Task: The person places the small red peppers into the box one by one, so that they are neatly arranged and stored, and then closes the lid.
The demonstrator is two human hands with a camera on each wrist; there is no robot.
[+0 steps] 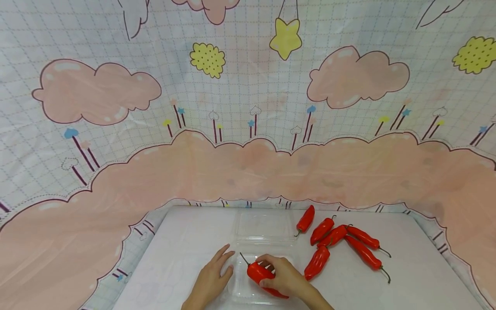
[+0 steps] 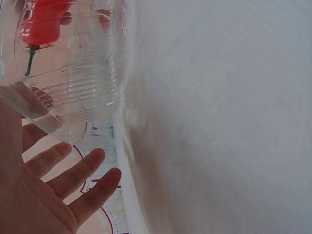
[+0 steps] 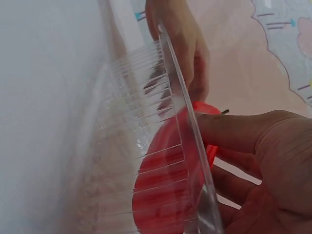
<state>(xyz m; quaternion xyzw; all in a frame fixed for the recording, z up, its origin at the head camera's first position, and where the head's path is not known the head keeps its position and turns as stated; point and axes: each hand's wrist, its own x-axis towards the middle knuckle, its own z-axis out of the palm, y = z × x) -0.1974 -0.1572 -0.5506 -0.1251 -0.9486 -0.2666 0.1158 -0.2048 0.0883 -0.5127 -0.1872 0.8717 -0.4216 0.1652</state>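
A red pepper [image 1: 258, 272] with a thin green stem is gripped between the thumb and fingers of my right hand [image 1: 280, 275]. It lies slanted over the near half of a clear plastic clamshell box [image 1: 242, 292], stem toward the far left. In the right wrist view the box's ribbed wall [image 3: 146, 117] stands before part of the pepper [image 3: 163, 180]. My left hand [image 1: 212, 275] is beside the box's left edge, fingers spread and holding nothing. The left wrist view shows its loosely extended fingers [image 2: 80, 175] close to the box wall [image 2: 87, 87].
Several red peppers lie on the white table [image 1: 174, 241] to the right of the box; the closest pepper [image 1: 317, 261] is near my right wrist. The box's lid half [image 1: 265, 224] lies folded back flat. A patterned cloth [image 1: 252, 172] hangs behind the table.
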